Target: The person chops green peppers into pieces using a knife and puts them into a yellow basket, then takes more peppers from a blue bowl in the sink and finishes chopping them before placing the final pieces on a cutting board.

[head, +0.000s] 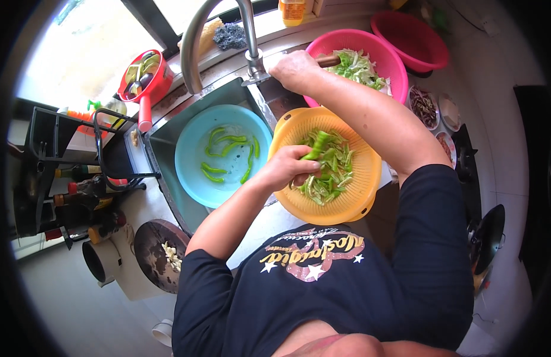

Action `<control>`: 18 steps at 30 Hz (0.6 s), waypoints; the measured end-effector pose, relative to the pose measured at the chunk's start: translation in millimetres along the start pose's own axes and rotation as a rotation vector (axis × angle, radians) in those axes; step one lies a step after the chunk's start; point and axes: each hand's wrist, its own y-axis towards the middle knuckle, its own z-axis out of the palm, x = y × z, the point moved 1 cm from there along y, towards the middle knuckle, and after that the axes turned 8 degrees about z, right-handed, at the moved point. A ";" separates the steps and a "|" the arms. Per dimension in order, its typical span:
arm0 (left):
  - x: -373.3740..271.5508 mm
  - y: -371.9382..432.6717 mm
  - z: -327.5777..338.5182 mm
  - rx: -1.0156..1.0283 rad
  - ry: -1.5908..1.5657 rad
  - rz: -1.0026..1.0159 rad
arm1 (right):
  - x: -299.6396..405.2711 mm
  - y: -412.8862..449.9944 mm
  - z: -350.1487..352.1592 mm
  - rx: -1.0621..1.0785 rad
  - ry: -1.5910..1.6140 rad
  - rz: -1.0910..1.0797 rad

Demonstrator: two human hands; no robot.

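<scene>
My left hand (pixel 293 166) is closed around a green pepper (pixel 319 145), above a yellow plastic colander (pixel 369 174). Sliced green peppers (pixel 332 172) lie in the colander. My right hand (pixel 294 69) is beside the faucet (pixel 256 67), gripping the brown handle of a utensil (pixel 328 61); the rest of the utensil cannot be made out. A light-blue basin (pixel 190 156) with water and several whole green peppers (pixel 231 147) sits in the sink. Behind my right forearm, a pink colander (pixel 399 67) holds torn leafy greens (pixel 358 67).
A red handled strainer (pixel 166 80) of cut eggplant stands by the window. Bottles and a black rack (pixel 101 151) are at the left, near a round cutting board (pixel 150 254) with pale chopped pieces. Small dishes (pixel 422 107) and a dark pan (pixel 489 241) are at the right.
</scene>
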 end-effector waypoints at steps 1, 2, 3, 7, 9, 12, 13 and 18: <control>-4.1 -12.4 -6.9 -0.022 -0.152 0.038 | -0.6 -2.2 5.5 -0.036 0.026 0.000; -4.9 -23.8 -12.0 -0.067 -0.243 0.070 | -3.1 -6.8 11.3 -0.033 0.056 0.022; -6.5 -38.0 -18.8 -0.125 -0.331 0.107 | -3.1 -10.2 13.4 -0.036 0.093 0.033; 3.5 -64.9 -70.2 -0.314 -0.562 0.250 | -5.3 -24.0 16.2 0.048 0.217 0.140; 12.7 -64.5 -99.8 -0.371 -0.678 0.274 | -4.6 -32.7 13.8 -0.017 0.292 0.167; 15.7 -46.8 -126.5 -0.492 -0.743 0.283 | -5.5 -40.1 13.8 -0.009 0.290 0.202; 19.2 -39.9 -136.0 -0.454 -0.829 0.317 | -1.5 -42.6 9.1 -0.011 0.294 0.204; 27.6 -19.4 -146.1 -0.579 -0.830 0.377 | 3.6 -49.1 6.2 -0.031 0.287 0.219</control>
